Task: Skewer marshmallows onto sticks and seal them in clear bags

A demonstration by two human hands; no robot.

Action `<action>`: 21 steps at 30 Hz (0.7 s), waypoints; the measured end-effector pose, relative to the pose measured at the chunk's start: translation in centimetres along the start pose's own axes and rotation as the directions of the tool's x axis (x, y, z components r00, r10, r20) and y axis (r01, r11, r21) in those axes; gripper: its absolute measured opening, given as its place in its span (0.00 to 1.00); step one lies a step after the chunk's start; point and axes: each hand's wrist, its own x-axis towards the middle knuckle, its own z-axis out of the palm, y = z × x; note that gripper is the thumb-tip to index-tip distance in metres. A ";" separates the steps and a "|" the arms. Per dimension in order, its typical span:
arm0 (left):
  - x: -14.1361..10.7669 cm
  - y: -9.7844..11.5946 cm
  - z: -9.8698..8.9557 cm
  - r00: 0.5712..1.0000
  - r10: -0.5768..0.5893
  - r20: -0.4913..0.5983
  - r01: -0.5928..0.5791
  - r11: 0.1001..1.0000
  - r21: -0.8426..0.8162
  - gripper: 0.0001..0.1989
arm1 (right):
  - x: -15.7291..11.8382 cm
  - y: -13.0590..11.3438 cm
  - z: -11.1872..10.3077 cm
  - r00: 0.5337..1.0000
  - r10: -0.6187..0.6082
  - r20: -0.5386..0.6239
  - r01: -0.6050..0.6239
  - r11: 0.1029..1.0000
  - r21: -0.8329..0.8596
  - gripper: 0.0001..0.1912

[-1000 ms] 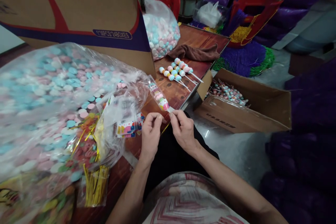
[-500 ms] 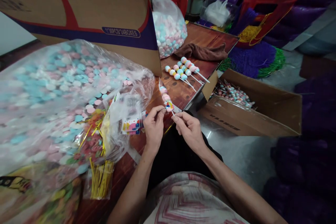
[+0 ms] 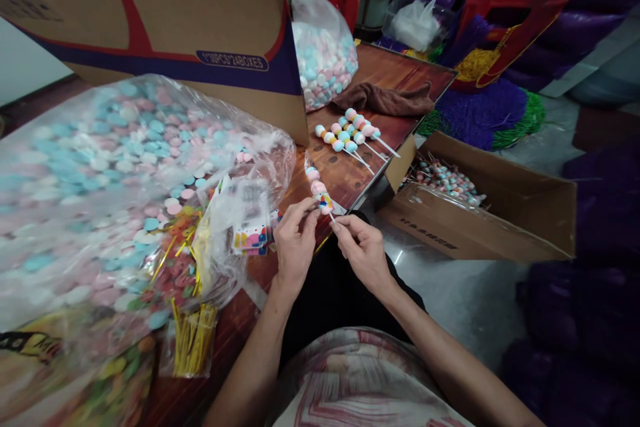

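A wrapped candy skewer (image 3: 317, 185) in a clear sleeve with a colourful print points away from me at the table's edge. My left hand (image 3: 296, 237) pinches the lower end of the sleeve between thumb and fingers. Just right of it, my right hand (image 3: 364, 247) is closed on the white stick below the candy. Beyond my hands, several unwrapped skewers (image 3: 345, 133) of pink, blue and white balls lie on the wooden table (image 3: 325, 159). Printed clear sleeves (image 3: 251, 230) lie left of my left hand.
A big bag of pastel candies (image 3: 120, 147) covers the left side, with gold twist ties (image 3: 193, 340) below. Behind stand a large carton (image 3: 200, 20) and another candy bag (image 3: 324, 57). A brown cloth (image 3: 390, 99) lies farther back. An open box (image 3: 500, 213) at right holds many skewers.
The view has shifted slightly. Both hands stay near the lower end of the wrapped skewer, and my left fingers have curled a little more at the sleeve.
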 end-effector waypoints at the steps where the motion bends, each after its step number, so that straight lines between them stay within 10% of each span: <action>1: 0.0 0.1 -0.1 1.000 0.022 0.015 -0.023 1.000 0.012 0.09 | 0.0 0.0 0.0 1.000 0.000 -0.001 0.000 1.000 0.001 0.11; 21: 0.3 0.3 0.2 0.997 0.011 0.076 -0.022 0.990 0.141 0.04 | 0.4 -0.4 -0.4 0.997 0.063 0.037 -0.067 0.993 0.096 0.13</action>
